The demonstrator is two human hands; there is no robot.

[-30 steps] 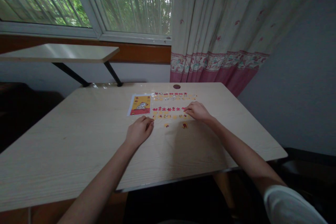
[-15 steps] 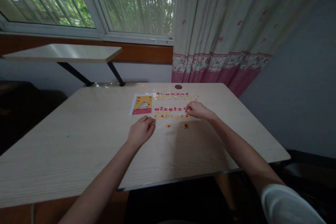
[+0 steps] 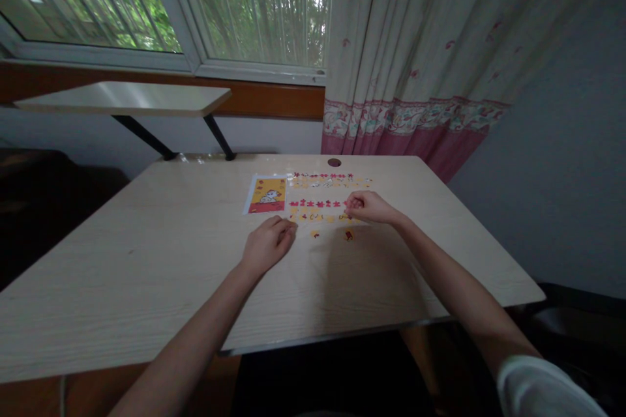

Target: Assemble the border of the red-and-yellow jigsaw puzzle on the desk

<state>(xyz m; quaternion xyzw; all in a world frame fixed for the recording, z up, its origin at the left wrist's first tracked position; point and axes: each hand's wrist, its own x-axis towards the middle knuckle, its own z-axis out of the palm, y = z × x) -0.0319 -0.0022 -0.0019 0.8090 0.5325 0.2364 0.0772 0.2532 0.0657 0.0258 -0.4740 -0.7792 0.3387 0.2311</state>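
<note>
Small yellow and red puzzle pieces point(image 3: 320, 203) lie in rows on a pale wooden table point(image 3: 147, 254). A picture card point(image 3: 267, 195) in yellow and red, with a white animal on it, lies to their left. My right hand point(image 3: 368, 206) rests at the right end of the rows, fingers curled in a pinch on a piece there. My left hand point(image 3: 267, 244) lies on the table just left of the pieces, fingers loosely curled, with nothing visible in it. Two loose pieces point(image 3: 348, 235) sit nearer me, between the hands.
A round cable hole point(image 3: 334, 162) is at the table's far edge. A second tabletop on black legs point(image 3: 122, 99) stands behind at the left, under a window point(image 3: 195, 6). A flowered curtain point(image 3: 415, 52) hangs at the back right beside a grey wall.
My right hand's fingers have curled tighter at the right end of the rows. The view has shifted slightly. My left hand has stayed where it was.
</note>
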